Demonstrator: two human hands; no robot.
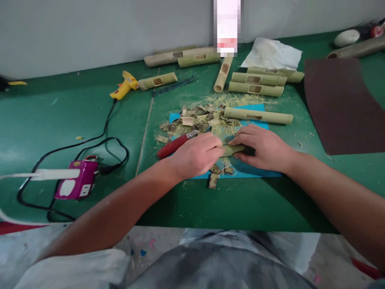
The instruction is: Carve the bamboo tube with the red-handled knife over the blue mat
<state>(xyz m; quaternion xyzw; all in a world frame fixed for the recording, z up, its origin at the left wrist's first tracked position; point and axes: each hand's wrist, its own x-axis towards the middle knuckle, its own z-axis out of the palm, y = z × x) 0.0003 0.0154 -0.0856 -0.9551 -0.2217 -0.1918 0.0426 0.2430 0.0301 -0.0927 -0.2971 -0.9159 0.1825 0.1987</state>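
Between my two hands lies a green bamboo tube [231, 150], low over a blue sheet [255, 170]. My left hand [200, 154] is closed around its left end, fingers curled. From the right, my right hand [260, 146] grips the other end with thumb and fingers. A red-handled knife [176, 146] lies just beyond my left hand, its blade pointing away to the right. Bamboo chips and shavings [195, 118] are heaped behind my hands. Another bamboo tube with a cut slot [270, 117] rests on the right of that heap.
Several slotted bamboo tubes [255, 89] lie farther back, near a white paper [270, 54]. A yellow glue gun [124, 85] has its black cord running to a purple power adapter [75, 178] at left. Dark brown sandpaper [343, 108] lies on the right of the green table [168, 204].
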